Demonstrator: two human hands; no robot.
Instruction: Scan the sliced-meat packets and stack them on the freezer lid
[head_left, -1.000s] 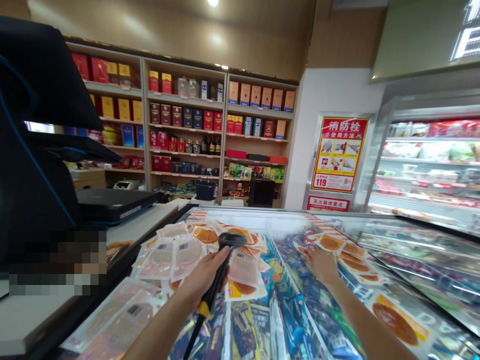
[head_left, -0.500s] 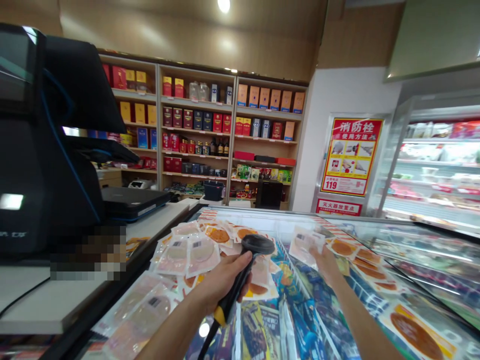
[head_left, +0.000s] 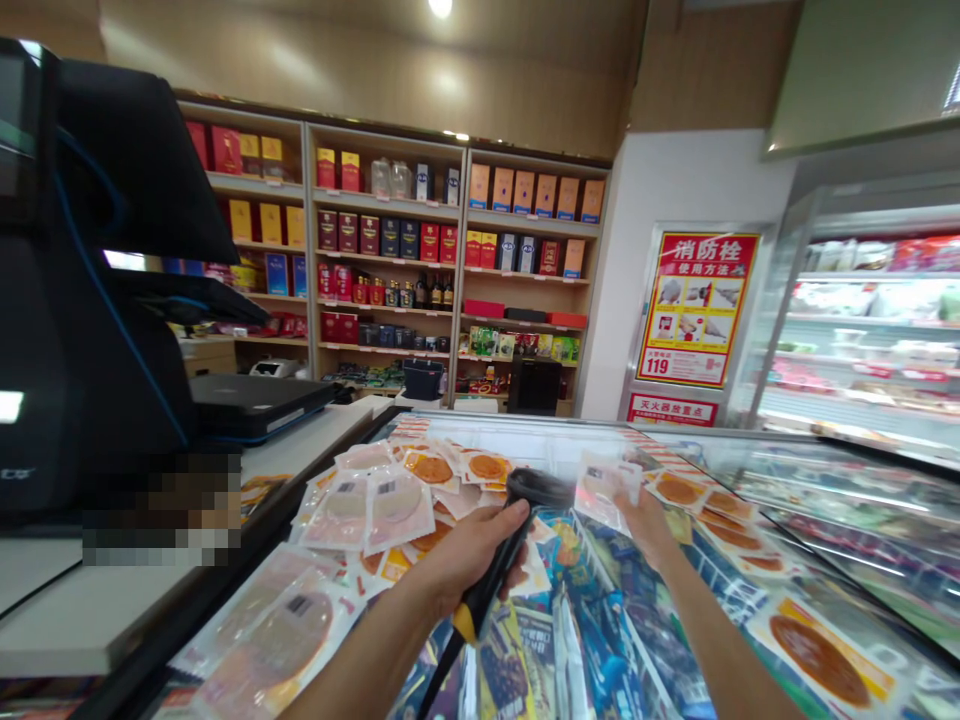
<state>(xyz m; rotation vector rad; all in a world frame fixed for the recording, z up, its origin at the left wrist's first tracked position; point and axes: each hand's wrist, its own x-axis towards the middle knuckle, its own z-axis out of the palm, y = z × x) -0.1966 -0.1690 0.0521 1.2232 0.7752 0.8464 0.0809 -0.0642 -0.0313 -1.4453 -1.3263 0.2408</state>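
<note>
My left hand (head_left: 480, 550) is wrapped round the handle of a black barcode scanner (head_left: 536, 487) with a yellow band near its cable. The scanner head points toward my right hand (head_left: 637, 515), which pinches a clear plastic food packet (head_left: 600, 485) by its right edge. A printed label shows on that packet; its contents are hard to make out. Left of the scanner, a pile of similar flat packets (head_left: 401, 505) lies on the freezer glass, some face down with barcodes showing, some with a round orange-brown patty picture. More patty packets (head_left: 739, 530) lie to the right.
Under the glass, the chest freezer (head_left: 480, 428) holds blue and yellow bags (head_left: 517, 650) in wire baskets. A black checkout terminal (head_left: 97, 270) stands on the white counter (head_left: 97, 620) at left. Shelves of boxes (head_left: 390, 240) line the back wall; a lit fridge (head_left: 870, 340) is at right.
The scanner has moved slightly right, closer to the packet in my right hand. My right hand still pinches the packet. The whole view has shifted a little.
</note>
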